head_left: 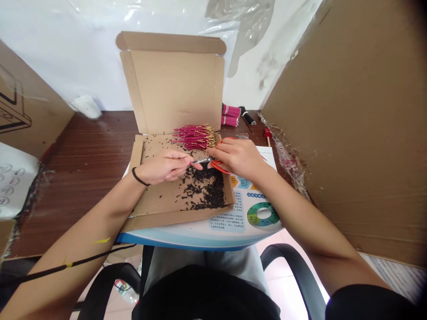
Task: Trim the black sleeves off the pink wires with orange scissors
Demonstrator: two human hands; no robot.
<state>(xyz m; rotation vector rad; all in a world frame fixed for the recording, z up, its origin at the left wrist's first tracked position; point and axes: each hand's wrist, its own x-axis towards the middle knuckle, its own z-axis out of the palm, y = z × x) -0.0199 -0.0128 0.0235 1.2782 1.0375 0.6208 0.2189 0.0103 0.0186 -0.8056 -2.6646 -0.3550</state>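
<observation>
My right hand (242,155) is closed around the orange handles of a pair of scissors (218,167). The blades point left and meet my left hand (168,166). Its fingers are pinched together on a thin magenta wire, of which only a small bit shows at the fingertips. Both hands are over an open cardboard box (153,202). Behind them in the box lies a pile of magenta wires (193,136) with gold-coloured ends. Small black cut bits (211,191) are scattered on the box floor, thickest at the right side below the scissors.
The box lid (176,89) stands upright at the back. Bundles of magenta wires (230,114) and a black bundle (247,116) lie behind the box to the right. A printed sheet (227,231) is under the box. Large cardboard boxes flank the brown table (96,146).
</observation>
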